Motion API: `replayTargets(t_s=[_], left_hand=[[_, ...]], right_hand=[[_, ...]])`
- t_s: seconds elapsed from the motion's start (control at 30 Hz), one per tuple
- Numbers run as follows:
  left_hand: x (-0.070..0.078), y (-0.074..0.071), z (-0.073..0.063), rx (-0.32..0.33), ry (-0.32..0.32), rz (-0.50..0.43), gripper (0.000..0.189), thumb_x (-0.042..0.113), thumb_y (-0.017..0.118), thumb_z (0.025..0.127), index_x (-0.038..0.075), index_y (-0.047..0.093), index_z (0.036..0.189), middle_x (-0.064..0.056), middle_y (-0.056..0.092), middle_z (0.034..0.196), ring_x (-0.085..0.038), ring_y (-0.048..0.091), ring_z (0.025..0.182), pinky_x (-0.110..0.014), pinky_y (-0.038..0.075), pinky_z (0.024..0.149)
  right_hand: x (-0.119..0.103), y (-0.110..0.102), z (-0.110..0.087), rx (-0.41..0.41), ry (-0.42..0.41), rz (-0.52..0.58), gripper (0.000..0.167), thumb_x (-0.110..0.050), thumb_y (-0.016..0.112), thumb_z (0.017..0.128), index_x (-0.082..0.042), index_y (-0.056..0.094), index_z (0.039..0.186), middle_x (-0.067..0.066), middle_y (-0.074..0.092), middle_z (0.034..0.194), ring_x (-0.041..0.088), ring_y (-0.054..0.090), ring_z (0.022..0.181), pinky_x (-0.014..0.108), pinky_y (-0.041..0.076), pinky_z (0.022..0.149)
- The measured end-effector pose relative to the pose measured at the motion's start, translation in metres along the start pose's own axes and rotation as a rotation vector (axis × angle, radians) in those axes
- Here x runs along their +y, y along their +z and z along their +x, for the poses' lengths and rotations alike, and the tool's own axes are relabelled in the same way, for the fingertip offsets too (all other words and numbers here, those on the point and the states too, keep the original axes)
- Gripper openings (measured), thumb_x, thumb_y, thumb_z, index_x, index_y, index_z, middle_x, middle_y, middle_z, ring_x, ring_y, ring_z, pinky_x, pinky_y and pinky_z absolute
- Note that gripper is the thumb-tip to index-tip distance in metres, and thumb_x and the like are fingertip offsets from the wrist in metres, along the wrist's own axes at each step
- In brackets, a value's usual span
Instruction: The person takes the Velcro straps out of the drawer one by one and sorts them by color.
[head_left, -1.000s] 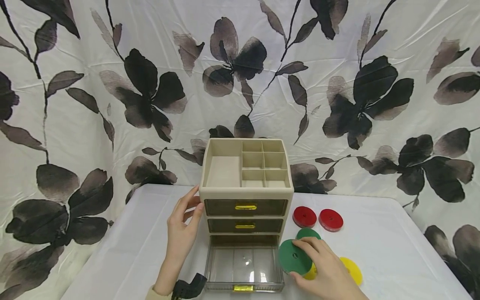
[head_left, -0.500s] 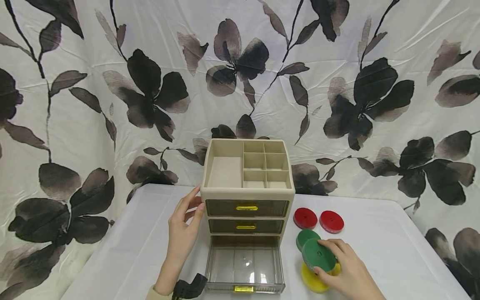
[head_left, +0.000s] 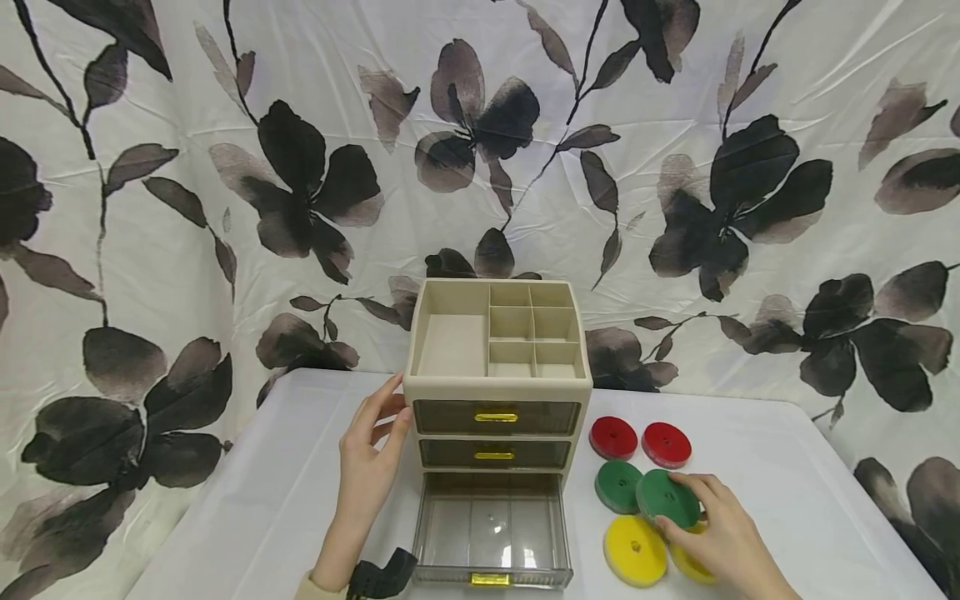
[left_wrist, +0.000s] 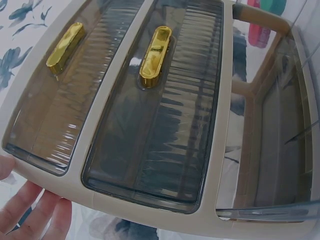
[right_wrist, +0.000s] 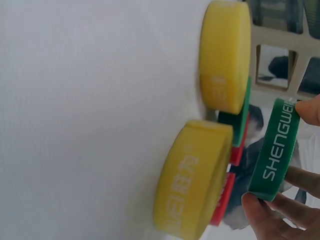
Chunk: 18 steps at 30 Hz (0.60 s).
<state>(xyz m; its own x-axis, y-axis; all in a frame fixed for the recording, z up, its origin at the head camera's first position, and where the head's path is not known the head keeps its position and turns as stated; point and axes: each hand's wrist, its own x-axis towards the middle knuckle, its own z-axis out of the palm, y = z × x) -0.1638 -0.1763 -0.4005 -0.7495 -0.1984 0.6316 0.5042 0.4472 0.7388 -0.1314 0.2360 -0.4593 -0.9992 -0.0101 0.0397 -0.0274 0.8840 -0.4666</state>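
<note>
My right hand [head_left: 723, 529] pinches a green roll of strap tape [right_wrist: 274, 149] by its edge, thumb on one side and fingers on the other. White lettering runs along its rim. In the head view it overlaps a second green roll [head_left: 618, 487] and part of a yellow roll [head_left: 692, 565]. My left hand [head_left: 372, 450] rests with relaxed fingers against the left side of a beige desktop drawer organizer [head_left: 498, 388]. Its bottom drawer [head_left: 491, 525], see-through with a gold handle, is pulled out and holds nothing. The two upper drawers [left_wrist: 150, 115] are closed.
Two red rolls [head_left: 613, 437] lie side by side behind the green ones, right of the organizer. Another yellow roll [head_left: 635, 551] lies nearer the front. A white cloth covers the table [head_left: 780, 467], with a floral curtain [head_left: 570, 200] behind. The organizer's top has several compartments.
My right hand has carried the green roll rightward and slightly back, away from the pulled-out drawer, uncovering the other green roll and the nearer yellow one. My left hand stays at the organizer.
</note>
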Motion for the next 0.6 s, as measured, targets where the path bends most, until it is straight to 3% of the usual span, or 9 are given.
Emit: replayTargets(t_s=[0.33, 0.6], left_hand=[[0.001, 0.001, 0.001, -0.008, -0.026, 0.003, 0.050, 0.005, 0.066, 0.089, 0.021, 0.056, 0.135, -0.007, 0.066, 0.105, 0.005, 0.056, 0.097, -0.008, 0.048, 0.079], [0.003, 0.000, 0.004, -0.011, -0.034, 0.007, 0.050, 0.005, 0.066, 0.089, 0.020, 0.056, 0.135, -0.007, 0.066, 0.105, 0.006, 0.056, 0.097, -0.008, 0.048, 0.079]], right_hand=[[0.018, 0.001, 0.012, 0.024, 0.016, -0.006, 0.070, -0.043, 0.077, 0.077, -0.005, 0.054, 0.131, 0.019, 0.054, 0.120, 0.029, 0.053, 0.096, 0.040, 0.056, 0.074], [0.025, 0.000, 0.023, -0.002, 0.053, -0.020, 0.075, -0.048, 0.075, 0.077, -0.002, 0.052, 0.132, 0.023, 0.054, 0.120, 0.035, 0.054, 0.101, 0.054, 0.054, 0.083]])
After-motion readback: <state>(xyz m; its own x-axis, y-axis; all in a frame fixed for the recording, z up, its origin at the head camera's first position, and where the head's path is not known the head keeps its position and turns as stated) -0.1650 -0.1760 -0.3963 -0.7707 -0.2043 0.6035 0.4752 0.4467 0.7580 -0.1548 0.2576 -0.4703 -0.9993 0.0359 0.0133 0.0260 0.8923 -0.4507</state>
